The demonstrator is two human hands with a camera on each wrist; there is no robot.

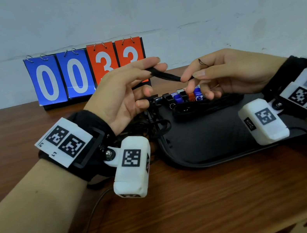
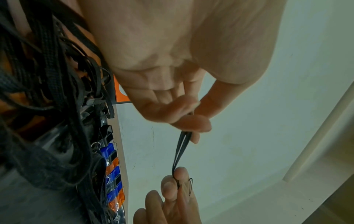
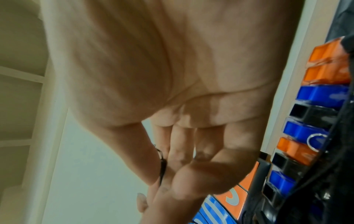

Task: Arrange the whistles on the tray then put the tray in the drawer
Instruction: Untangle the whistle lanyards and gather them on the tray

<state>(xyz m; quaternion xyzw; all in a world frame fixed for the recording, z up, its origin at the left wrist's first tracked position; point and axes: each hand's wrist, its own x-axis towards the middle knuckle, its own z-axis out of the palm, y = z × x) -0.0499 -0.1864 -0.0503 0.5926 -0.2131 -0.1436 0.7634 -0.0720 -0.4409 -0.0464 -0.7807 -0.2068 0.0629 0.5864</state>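
Note:
A black lanyard cord [image 1: 164, 75] is stretched taut in the air between my two hands, above the far end of the black tray [image 1: 214, 138]. My left hand [image 1: 153, 68] pinches its left end between thumb and fingers. At the other end, my right hand [image 1: 189, 77] pinches it too. A row of blue, black and orange whistles [image 1: 184, 95] lies along the tray's far edge, under my right fingers. In the left wrist view the doubled cord [image 2: 180, 150] runs down from my left hand [image 2: 191, 119]. In the right wrist view my right hand [image 3: 162, 177] pinches the cord, with the whistles [image 3: 314, 106] beside it.
A tangle of black lanyards [image 1: 150, 125] lies at the tray's left edge, and a coiled lanyard [image 1: 204, 107] lies in front of the whistles. A flip scoreboard [image 1: 87, 72] stands at the back against the wall. The brown wooden table [image 1: 204, 199] extends toward me.

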